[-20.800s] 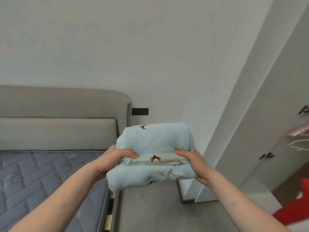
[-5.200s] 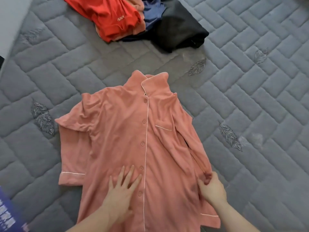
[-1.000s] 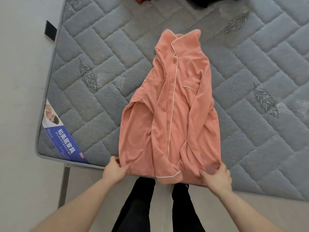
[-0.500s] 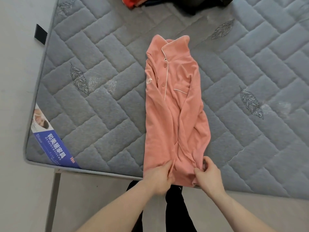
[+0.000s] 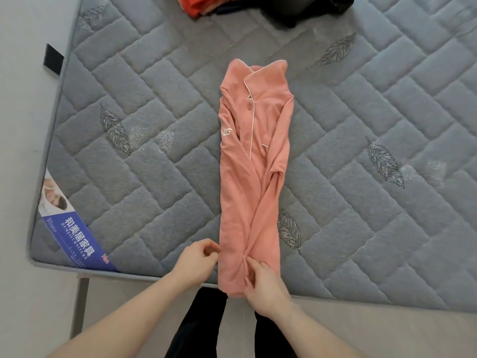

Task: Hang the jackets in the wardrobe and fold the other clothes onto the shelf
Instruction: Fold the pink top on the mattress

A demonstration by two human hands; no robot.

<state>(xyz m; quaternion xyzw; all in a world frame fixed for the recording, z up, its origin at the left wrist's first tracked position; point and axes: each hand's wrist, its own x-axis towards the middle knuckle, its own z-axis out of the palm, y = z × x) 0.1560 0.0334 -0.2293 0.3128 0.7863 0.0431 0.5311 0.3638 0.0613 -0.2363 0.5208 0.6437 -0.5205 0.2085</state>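
On the bed, seen from above:
Mattress (image 5: 154, 177): grey quilted, leaf stitching, fills most of the view; blue label (image 5: 77, 233) w/ white characters at its near-left corner.
Shirt (image 5: 247, 189): salmon pyjama top w/ white piping, folded lengthwise into a narrow strip, lying mid-mattress; collar at far end, hem at near edge, just over the lip.
Pile (image 5: 258, 6): red, dark blue & black clothes at far edge, well apart from shirt, cut off by frame.
Legs (image 5: 206, 326): black trousers, standing right at near edge betw. the arms.
Right hand (image 5: 265, 285): on shirt's near end, fingers pinched shut on bunched hem fabric.
Left hand (image 5: 196, 262): just beside shirt's left edge, fingers curled, fingertips about touching the cloth; can't tell if it's gripping anything.
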